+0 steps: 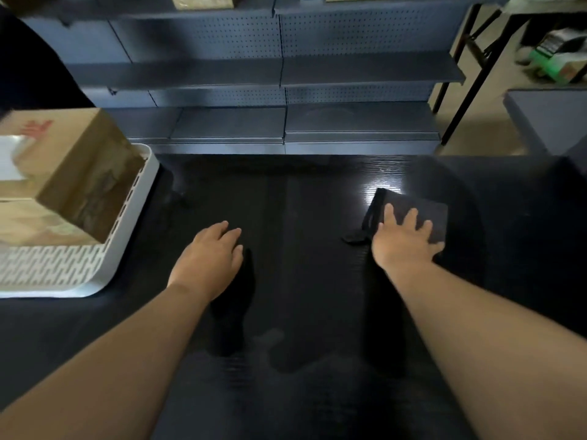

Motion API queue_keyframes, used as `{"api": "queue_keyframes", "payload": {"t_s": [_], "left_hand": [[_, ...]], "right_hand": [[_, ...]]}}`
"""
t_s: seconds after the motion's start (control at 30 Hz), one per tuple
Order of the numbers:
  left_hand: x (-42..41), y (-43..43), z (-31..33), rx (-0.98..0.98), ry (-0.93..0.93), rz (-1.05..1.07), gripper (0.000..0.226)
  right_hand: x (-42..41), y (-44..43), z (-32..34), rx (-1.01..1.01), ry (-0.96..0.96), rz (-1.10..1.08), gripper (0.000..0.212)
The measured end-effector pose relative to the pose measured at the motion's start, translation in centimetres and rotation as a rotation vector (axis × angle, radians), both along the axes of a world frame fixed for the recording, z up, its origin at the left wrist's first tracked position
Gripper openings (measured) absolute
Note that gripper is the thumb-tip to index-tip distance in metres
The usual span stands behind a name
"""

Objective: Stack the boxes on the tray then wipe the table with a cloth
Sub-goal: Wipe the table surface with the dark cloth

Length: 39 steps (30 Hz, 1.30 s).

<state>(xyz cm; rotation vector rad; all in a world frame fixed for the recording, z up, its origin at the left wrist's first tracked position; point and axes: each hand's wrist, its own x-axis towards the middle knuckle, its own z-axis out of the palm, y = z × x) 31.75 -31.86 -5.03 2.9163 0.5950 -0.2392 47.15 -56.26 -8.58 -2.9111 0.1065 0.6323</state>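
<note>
Two brown cardboard boxes [63, 173] sit stacked in a white slotted tray [127, 230] at the left edge of the black table [301, 217]; the upper box is turned askew on the lower one. A dark folded cloth [422, 211] lies on the table at the right. My right hand [403, 239] lies flat on the cloth's near part, fingers spread. Palm down at the table's middle is my left hand [212, 255], fingers together and holding nothing.
Dark grey metal shelving [286, 74] stands behind the table, with cardboard items on its top shelf. A folding table's black legs [476, 58] and clutter on the floor are at the far right. Another dark surface [552, 122] is at the right.
</note>
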Motion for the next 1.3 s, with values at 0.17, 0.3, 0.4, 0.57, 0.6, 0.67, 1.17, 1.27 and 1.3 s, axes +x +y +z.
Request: {"api": "queue_keyframes", "payload": {"t_s": [0.17,0.3,0.4,0.57,0.6,0.67,1.17,1.27,1.3], "left_hand": [[-1.8,2.5,0.6,-0.033,0.012,0.016,0.049],[-2.7,4.3,0.9,-0.048,-0.007,-0.023,0.049],[-3.1,5.4,1.1,-0.055,-0.003,-0.067,0.049],[-4.1,6.2,0.8,-0.076,0.009,-0.131,0.048],[-4.3,6.4,0.6,-0.077,0.011,-0.145,0.048],[-4.6,7.0,0.3,-0.078,0.020,-0.163,0.048],[-1.6,8.0,-1.8,-0.118,0.095,-0.187,0.047],[-0.8,8.2,-1.9,-0.122,0.101,-0.198,0.048],[-0.4,8.2,-2.0,-0.124,0.095,-0.188,0.049]], "right_hand": [[-11.3,10.3,0.1,-0.005,-0.062,0.263,0.056],[-20.4,15.7,0.5,0.046,0.003,0.680,0.061],[-19.7,14.1,-0.3,0.127,-0.085,0.663,0.053],[-12.8,6.2,-0.2,-0.074,-0.129,0.121,0.053],[-12.1,5.1,0.3,-0.081,-0.077,0.030,0.053],[-12.0,5.6,0.6,-0.082,-0.001,-0.112,0.054],[-10.0,11.2,0.0,-0.103,-0.075,0.109,0.054],[-5.7,11.4,0.4,-0.090,0.026,-0.107,0.059],[-4.9,12.3,0.4,-0.111,0.041,-0.158,0.064]]}}
